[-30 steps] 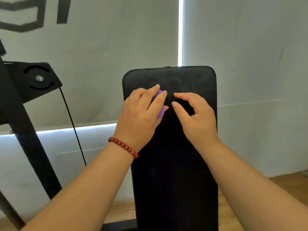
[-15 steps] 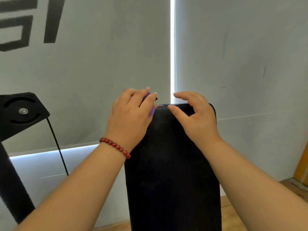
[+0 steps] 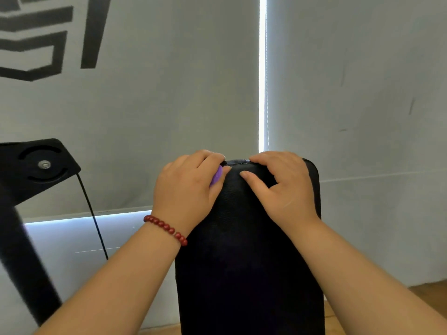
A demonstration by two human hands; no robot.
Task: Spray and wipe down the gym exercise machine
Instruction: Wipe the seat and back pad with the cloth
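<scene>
The machine's black padded backrest (image 3: 249,262) stands upright in the middle of the view. My left hand (image 3: 186,189) presses on its top left corner, curled over a purple cloth (image 3: 216,175) of which only a small patch shows under the fingers. A red bead bracelet (image 3: 167,228) is on that wrist. My right hand (image 3: 283,189) rests on the pad's top right, fingers hooked over the top edge, thumb spread on the front face. No spray bottle is in view.
A black machine frame post (image 3: 21,250) with a pulley bracket (image 3: 41,165) and a thin black cable (image 3: 93,216) stands at the left. Grey roller blinds (image 3: 350,105) hang behind the pad. Wooden floor (image 3: 425,290) shows at lower right.
Both hands have slid up the pad from its upper face to its top edge, with the purple cloth under the left hand. The view has tilted upward.
</scene>
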